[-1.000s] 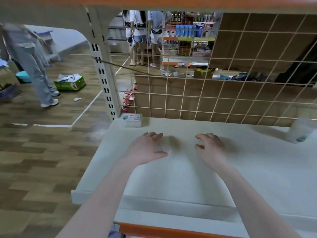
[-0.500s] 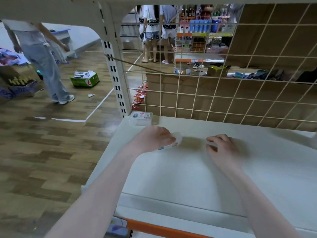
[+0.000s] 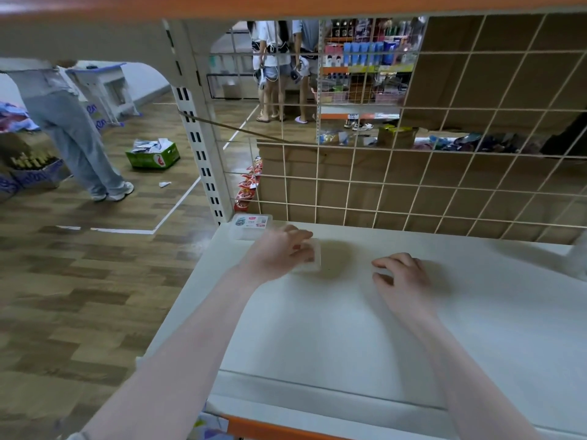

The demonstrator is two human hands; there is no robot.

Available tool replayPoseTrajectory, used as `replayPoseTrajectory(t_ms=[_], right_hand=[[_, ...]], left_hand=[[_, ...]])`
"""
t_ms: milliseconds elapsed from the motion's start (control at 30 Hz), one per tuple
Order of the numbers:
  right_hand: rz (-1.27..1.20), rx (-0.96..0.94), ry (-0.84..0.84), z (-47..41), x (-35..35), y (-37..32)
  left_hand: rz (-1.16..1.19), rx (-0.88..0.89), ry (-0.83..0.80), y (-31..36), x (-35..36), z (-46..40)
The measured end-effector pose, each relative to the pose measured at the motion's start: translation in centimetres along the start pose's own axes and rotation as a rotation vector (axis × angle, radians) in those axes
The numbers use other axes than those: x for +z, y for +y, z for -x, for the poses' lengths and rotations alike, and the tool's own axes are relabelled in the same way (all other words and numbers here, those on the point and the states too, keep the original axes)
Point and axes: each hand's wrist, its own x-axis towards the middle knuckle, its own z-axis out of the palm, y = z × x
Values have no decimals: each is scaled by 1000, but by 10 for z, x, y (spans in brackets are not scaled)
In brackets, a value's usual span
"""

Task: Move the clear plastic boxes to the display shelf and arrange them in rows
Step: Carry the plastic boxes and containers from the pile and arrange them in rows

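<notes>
My left hand (image 3: 279, 254) lay low over the white display shelf (image 3: 349, 328), its fingers curled round a clear plastic box (image 3: 309, 257) that sat on the shelf surface near the back left corner. The box was blurred and mostly covered by my fingers, so I could make out only its pale right end and edge. Just behind it, tucked into the very corner against the slotted upright (image 3: 203, 147), stood another clear box with a printed label (image 3: 252, 225) on its lid; the two were close, and I could not tell whether they touched.

My right hand (image 3: 401, 276) hovered or rested on the shelf well to the right of the held box, palm down, fingers loosely bent and gripping nothing. At the far right edge of the shelf a pale blurred object (image 3: 579, 258) showed, too indistinct to name.

The wire grid back panel (image 3: 413, 173) rose behind the shelf, with brown cardboard (image 3: 317, 185) behind its lower part. On the wooden floor to the left lay a green carton (image 3: 154, 157), and a person in grey trousers (image 3: 76, 134) stood beside it.
</notes>
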Motion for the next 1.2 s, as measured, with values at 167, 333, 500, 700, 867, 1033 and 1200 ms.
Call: replayPoseTrajectory(t_ms=[167,333,500,700,867,1033,1200], right_hand=[[6,-7,11,0,0,0],[12,-10,16,-1,1,0],[-1,-2,16,1,1,0],[85,-28,6,1,3,0],[213,-129,84,1,11,1],[292,-168,109,2,13,-1],[332,-175,115,2,11,-4]], left_hand=[[-88,-7,-160,1,11,5],[-164,22,-262,-5,3,1],[-175,42,-264,-6,0,-12],[-269,70,-269,-11,-1,-39],[-301,56,-249,-21,-2,-50],[-322,75,-212,-25,-1,-53],[-297,78,-137,-31,-2,-49]])
